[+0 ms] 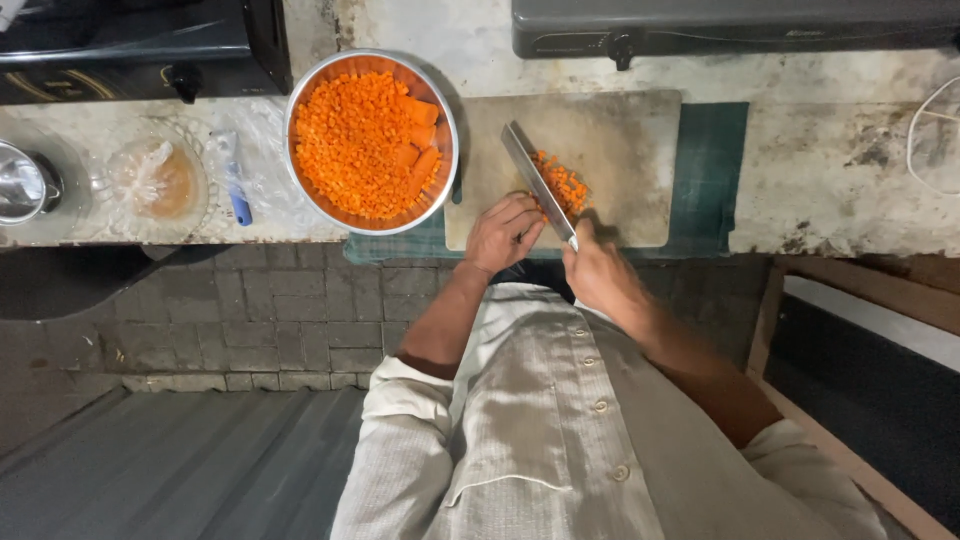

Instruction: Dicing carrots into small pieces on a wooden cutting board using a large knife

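A long steel knife (535, 180) lies slanted across the pale cutting board (620, 140), and my right hand (597, 268) is shut on its handle at the board's near edge. A small heap of diced orange carrot (564, 185) sits just right of the blade. My left hand (503, 230) rests on the board's near edge left of the knife, fingers curled and touching the blade's flat side. Left of the board stands a round metal bowl (372, 58) filled with diced carrot (350, 140) and a few bigger pieces.
A green mat (710, 160) lies under the board. On the worn counter (840, 170) left of the bowl are a blue-handled peeler (236, 190), a clear glass dish (158, 178) and a steel cup (25, 185). Dark stoves (130, 45) line the back edge. A white cable (925, 130) lies far right.
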